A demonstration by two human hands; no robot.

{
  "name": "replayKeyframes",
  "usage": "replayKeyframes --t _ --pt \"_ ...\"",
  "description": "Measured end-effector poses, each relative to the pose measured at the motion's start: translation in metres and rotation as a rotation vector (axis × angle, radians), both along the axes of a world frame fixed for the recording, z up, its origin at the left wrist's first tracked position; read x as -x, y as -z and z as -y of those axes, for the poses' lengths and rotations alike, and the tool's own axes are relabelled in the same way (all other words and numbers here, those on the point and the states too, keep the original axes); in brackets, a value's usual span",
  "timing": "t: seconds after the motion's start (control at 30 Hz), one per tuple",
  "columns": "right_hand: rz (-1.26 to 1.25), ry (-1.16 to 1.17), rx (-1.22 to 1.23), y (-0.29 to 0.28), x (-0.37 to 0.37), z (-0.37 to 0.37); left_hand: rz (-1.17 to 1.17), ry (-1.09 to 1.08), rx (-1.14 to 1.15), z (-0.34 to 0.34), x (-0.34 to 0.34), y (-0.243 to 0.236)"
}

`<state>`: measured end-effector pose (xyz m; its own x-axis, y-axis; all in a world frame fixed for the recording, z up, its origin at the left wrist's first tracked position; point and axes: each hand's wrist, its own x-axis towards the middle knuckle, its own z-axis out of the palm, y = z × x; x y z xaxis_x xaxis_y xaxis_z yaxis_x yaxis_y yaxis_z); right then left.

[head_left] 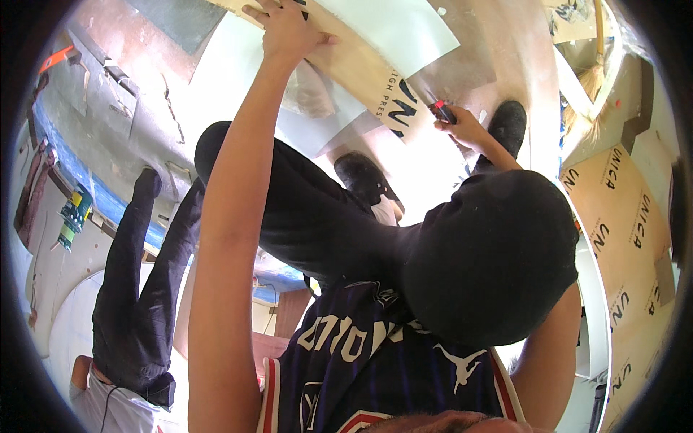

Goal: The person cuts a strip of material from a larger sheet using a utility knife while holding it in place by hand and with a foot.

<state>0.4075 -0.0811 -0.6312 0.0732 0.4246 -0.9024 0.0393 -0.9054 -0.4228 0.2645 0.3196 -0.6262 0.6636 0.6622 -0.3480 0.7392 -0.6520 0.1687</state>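
Note:
A long tan strip of sheet material with dark printing [361, 68] runs slantwise across the work surface at the top. My left hand [289, 32] presses on its far part, fingers spread and thumb stuck out to the right. To the right of the strip's near end, my right hand [465, 128] is closed around a red-and-black utility knife [443, 111]. Its thin tip points away from me, toward the upper left. Pale sheets [415, 32] lie under and beside the strip.
My black shoes [507, 126] flank the work spot, and my bent knee [487, 256] rises in front. Tan printed sheets [621, 216] lie at the right, below a straw broom [588, 94]. Another person [137, 317] stands at the left. An orange-handled tool [56, 59] lies far left.

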Motion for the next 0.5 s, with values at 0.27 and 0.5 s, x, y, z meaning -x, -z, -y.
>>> replayKeyframes --t 0.27,0.5 --pt "0.01 0.042 -0.076 0.005 0.005 0.007 -0.024 -0.013 0.021 0.001 0.0 -0.002" --pt "-0.035 0.042 0.015 -0.008 -0.001 0.001 0.0 -0.05 0.068 0.003 0.0 -0.005"
